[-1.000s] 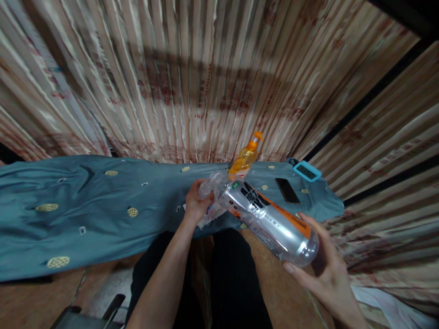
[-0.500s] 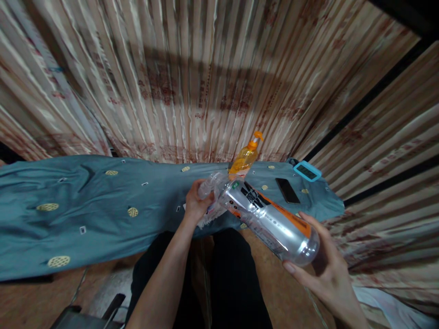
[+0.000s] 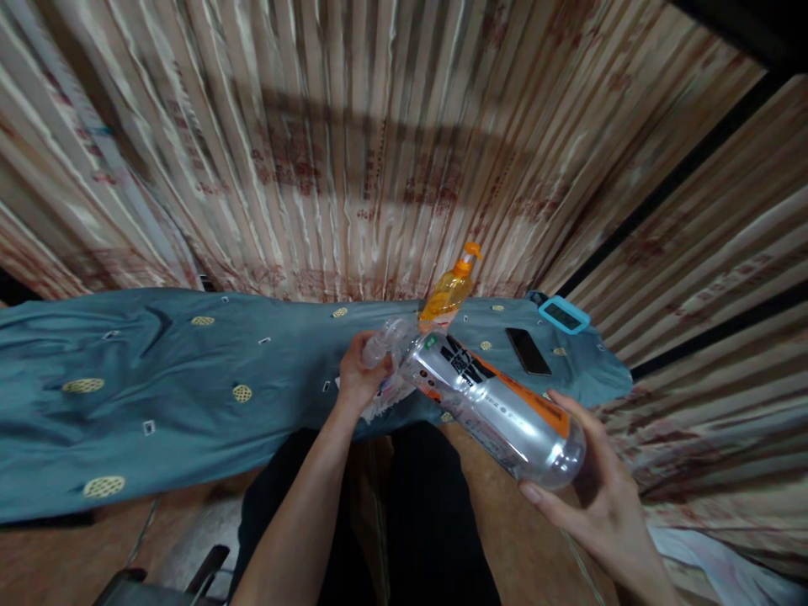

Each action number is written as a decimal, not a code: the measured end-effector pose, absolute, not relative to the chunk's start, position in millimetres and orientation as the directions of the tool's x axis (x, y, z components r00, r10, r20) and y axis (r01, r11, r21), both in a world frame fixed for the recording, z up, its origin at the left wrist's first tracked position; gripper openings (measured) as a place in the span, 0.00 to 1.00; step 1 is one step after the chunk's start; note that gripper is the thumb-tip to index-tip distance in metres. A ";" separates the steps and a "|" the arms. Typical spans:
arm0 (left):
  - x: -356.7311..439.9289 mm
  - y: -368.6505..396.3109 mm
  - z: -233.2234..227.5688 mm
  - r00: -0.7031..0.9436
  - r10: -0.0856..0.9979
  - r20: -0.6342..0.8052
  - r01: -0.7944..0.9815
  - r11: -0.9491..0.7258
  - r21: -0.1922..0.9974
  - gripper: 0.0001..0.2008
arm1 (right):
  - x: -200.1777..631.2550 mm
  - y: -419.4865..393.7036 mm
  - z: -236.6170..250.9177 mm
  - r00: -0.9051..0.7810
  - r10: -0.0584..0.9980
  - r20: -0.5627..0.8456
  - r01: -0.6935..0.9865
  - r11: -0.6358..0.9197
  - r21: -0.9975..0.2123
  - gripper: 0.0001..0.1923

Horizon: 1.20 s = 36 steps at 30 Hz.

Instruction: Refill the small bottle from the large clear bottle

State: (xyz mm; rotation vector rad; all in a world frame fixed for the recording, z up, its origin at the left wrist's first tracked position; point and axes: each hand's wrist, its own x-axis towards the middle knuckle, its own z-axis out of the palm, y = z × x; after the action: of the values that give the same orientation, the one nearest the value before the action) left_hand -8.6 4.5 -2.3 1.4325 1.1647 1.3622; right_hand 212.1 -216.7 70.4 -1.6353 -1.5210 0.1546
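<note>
A large plastic bottle point(image 3: 498, 396) with a silver, orange and black label lies tilted in the air before me, its base toward the lower right. My right hand point(image 3: 599, 497) grips the base, thumb below and fingers above. At the other end, my left hand point(image 3: 363, 370) is closed around the clear neck end; I cannot tell whether a separate clear piece is there too. Under the left hand, a crumpled pale wrapper point(image 3: 385, 397) is partly hidden. Behind the bottle's shoulder stands an orange pump bottle point(image 3: 448, 295).
Blue-green cloth with yellow pineapple prints point(image 3: 177, 387) covers the narrow surface. A dark phone point(image 3: 528, 351) and a blue-framed digital timer point(image 3: 564, 315) rest at its right end. A pleated curtain point(image 3: 353, 151) hangs behind. My legs point(image 3: 429, 513) are below the front edge.
The view has shifted very slightly. Both hands keep their hold on the bottle, with hardly any visible movement.
</note>
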 end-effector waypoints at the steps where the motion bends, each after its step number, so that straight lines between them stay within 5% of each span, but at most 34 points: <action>1: -8.7 4.5 -2.6 -0.013 0.971 0.237 0.083 -0.236 0.968 0.19 | 212.5 -216.8 70.5 0.242 0.859 0.452 0.755 0.126 -0.644 0.41; 12: -10.3 7.2 -8.8 -0.015 0.962 0.272 0.053 -0.271 0.961 0.20 | 213.7 -214.7 71.7 0.193 0.841 0.505 0.824 0.140 -0.548 0.40; 36: -11.8 7.7 -16.6 0.002 0.962 0.274 0.041 -0.274 0.961 0.25 | 218.7 -211.2 71.1 0.157 0.855 0.494 0.825 0.162 -0.542 0.40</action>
State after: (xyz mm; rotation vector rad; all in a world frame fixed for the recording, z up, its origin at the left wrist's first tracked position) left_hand -11.8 7.7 -16.6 1.4416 1.0981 1.3939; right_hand 218.7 -211.2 71.1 -1.6378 -1.6425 0.0484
